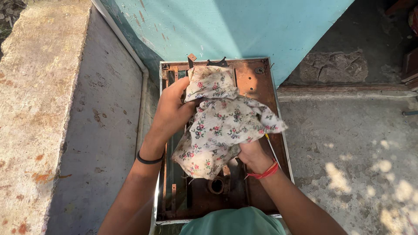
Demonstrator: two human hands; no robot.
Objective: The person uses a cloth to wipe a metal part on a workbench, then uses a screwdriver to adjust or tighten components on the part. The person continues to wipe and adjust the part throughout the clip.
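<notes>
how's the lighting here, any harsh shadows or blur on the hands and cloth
Head view: hard sunlight on the floral cloth, left hand and turquoise wall; right hand shaded under the cloth; dappled shade on the concrete floor; everything sharp, no visible blur.

Single view: head-worn camera, looking steeply down along both forearms from close above, so the wearer's green shirt [233, 222] fills the bottom edge. The frame centres on a rusty tray [257, 87] at about arm's reach, with the left hand [172, 111] and right hand [254, 154] mid-frame; the view faces a turquoise wall [244, 26] at the top. A concrete ledge [39, 109] runs down the left side and the floor [348, 143] fills the right; no second view overlaps.
</notes>
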